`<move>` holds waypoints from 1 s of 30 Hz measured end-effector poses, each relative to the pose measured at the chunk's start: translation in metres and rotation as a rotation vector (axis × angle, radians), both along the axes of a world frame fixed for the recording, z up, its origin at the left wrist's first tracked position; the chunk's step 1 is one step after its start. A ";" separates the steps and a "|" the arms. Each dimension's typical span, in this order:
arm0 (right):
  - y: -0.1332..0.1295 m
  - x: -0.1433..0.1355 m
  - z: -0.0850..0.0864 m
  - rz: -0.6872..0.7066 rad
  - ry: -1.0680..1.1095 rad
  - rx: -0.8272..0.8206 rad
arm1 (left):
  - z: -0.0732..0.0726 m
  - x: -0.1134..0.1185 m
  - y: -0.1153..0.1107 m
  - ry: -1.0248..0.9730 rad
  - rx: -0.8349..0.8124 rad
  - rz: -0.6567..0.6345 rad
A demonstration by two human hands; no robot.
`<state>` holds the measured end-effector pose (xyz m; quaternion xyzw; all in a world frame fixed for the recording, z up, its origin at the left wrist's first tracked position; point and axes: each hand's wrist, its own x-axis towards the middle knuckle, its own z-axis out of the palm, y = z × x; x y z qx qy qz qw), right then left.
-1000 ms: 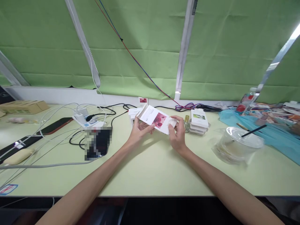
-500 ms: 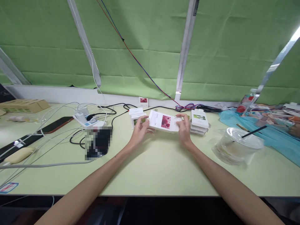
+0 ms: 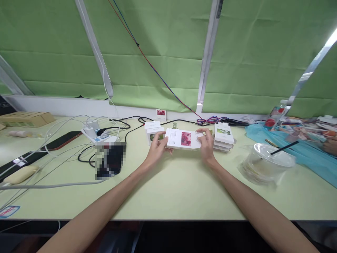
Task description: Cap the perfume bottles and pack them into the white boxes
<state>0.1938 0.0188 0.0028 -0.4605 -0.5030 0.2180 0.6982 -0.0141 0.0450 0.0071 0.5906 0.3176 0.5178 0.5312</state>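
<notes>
Between my two hands is a white cardboard box (image 3: pixel 174 138) with a red flower picture and fine print on its face. My left hand (image 3: pixel 157 147) grips its left end, thumb on top and fingers underneath. At the right end, my right hand (image 3: pixel 207 147) pinches the box between thumb and fingers. Just behind my left hand stand white boxes (image 3: pixel 152 125) with a green picture. A stack of flat white boxes (image 3: pixel 223 135), also with a green picture on top, lies right of my right hand. Small greenish-gold items (image 3: pixel 175 125) sit behind the held box.
At the left are a power strip (image 3: pixel 97 138), tangled cables, a pixelated dark object (image 3: pixel 112 160) and a brown carton (image 3: pixel 28 118). A lidded plastic cup (image 3: pixel 268 163) with a black straw stands right, near blue plastic (image 3: pixel 279 140). Another person's hand (image 3: pixel 330 144) shows at the right edge.
The held box has tilted from a slant to nearly level, its left end dropping slightly. Both hands keep their hold almost in place. Another person's hand shows more at the right edge.
</notes>
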 end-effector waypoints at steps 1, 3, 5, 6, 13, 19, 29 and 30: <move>0.000 0.000 0.000 0.002 0.002 0.002 | -0.001 0.000 0.001 -0.012 -0.005 -0.003; 0.000 0.000 0.000 0.009 0.008 0.009 | -0.001 0.000 0.001 -0.026 -0.014 -0.004; 0.001 0.000 -0.001 0.016 0.010 0.017 | -0.001 0.000 0.001 -0.027 -0.016 0.002; 0.001 -0.001 -0.001 0.015 0.008 0.020 | -0.001 0.000 0.001 -0.025 -0.017 0.006; 0.000 -0.001 -0.003 -0.011 -0.038 0.043 | -0.001 0.000 0.000 -0.015 -0.032 0.005; -0.002 -0.004 -0.002 -0.014 -0.057 0.050 | -0.001 0.001 -0.003 0.024 -0.023 0.012; -0.003 -0.006 -0.004 0.023 -0.065 0.063 | -0.001 0.000 -0.006 0.104 0.034 0.037; -0.003 -0.006 -0.004 0.026 -0.069 0.060 | -0.002 0.000 -0.006 0.125 0.048 0.044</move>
